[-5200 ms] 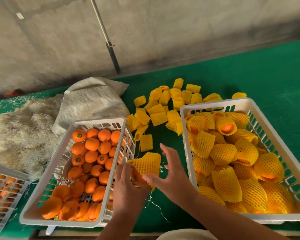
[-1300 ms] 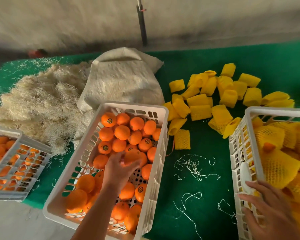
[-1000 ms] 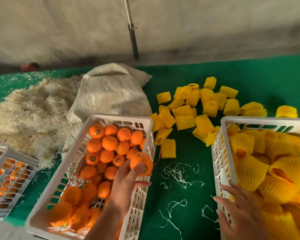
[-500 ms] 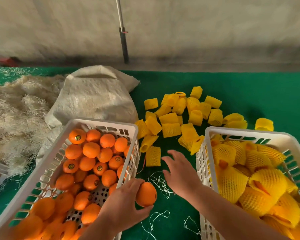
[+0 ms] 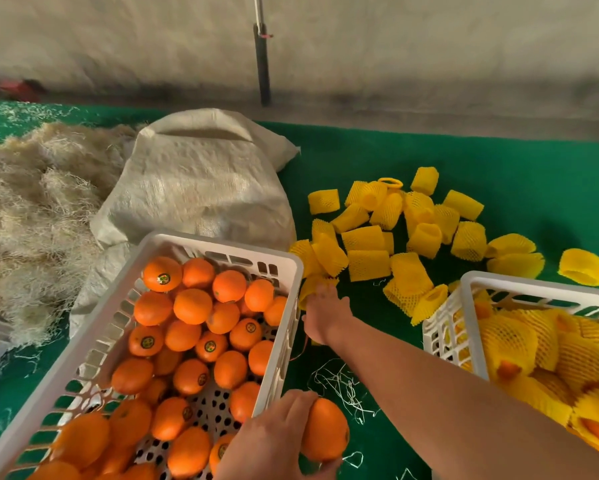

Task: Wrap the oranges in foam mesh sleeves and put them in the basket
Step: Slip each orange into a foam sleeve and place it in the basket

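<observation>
— Orange [image 5: 325,429] sits gripped in the left hand [image 5: 270,441], low by the crate's corner. And the sleeve?

— Sleeve [image 5: 313,284] lies ahead on the tabletop [image 5: 360,157]; right hand [image 5: 325,313], nearer, touches it, grip unclear.

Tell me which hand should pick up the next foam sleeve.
Right. The right hand is already at the foam sleeve beside the basket of oranges, while the left hand holds an orange.
</observation>
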`<state>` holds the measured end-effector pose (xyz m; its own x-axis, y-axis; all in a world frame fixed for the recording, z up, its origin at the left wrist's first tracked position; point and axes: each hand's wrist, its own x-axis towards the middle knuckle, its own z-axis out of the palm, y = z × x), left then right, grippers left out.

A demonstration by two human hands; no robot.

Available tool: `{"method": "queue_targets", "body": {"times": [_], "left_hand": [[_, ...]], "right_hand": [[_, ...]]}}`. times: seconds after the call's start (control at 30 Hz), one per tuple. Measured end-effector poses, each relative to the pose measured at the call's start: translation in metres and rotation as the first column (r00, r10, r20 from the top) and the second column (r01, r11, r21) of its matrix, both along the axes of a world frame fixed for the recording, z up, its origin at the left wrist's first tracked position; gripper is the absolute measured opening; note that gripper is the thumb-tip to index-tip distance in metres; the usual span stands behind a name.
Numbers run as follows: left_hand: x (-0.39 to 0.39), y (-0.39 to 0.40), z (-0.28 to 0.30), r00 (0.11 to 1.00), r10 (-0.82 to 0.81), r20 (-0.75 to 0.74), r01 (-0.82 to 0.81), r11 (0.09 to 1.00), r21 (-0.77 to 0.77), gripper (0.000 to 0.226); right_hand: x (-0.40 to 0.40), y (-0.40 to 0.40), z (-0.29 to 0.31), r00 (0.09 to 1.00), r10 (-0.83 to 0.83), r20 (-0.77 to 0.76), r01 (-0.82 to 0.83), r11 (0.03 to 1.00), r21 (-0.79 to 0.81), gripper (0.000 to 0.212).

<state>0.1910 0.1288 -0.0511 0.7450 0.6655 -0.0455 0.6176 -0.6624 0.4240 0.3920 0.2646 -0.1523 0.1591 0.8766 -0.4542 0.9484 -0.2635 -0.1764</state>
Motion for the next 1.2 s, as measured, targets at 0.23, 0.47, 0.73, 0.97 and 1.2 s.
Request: {"method": "queue_targets", "body": {"times": [0.23,0.47,0.73,0.97,1.2], "left_hand": [[0.002,0.004,0.000,0.998,0.056,0.006,-0.055,0.993,-0.106,0.080],[-0.004,0.003,-0.014,0.996,0.066,-0.064,-0.078,0.976,-0.203,0.089],[-0.002,-0.011,-0.003,0.990,0.079,-0.117,-0.090,0.992,-0.087,0.084],[-0.001,-0.035,0.017,0.986,0.027,-0.164,-0.041,0.996,-0.079,0.081],[0.014,-0.100,0.055,0.973,-0.180,-0.145,0.162,0.979,-0.124,0.103]], "right_hand": [[0.011,-0.020,0.005,1.000,-0.018,-0.001,0.018,0.984,0.179,0.027],[0.013,-0.125,0.054,0.939,-0.162,-0.305,0.274,0.887,0.371,0.035],[-0.004,-0.250,0.109,0.776,-0.367,-0.512,0.590,0.710,0.385,0.020],[0.006,-0.278,0.139,0.775,-0.366,-0.515,0.596,0.693,0.404,0.020],[0.019,-0.304,0.138,0.928,-0.183,-0.325,0.326,0.824,0.463,0.047]]}}
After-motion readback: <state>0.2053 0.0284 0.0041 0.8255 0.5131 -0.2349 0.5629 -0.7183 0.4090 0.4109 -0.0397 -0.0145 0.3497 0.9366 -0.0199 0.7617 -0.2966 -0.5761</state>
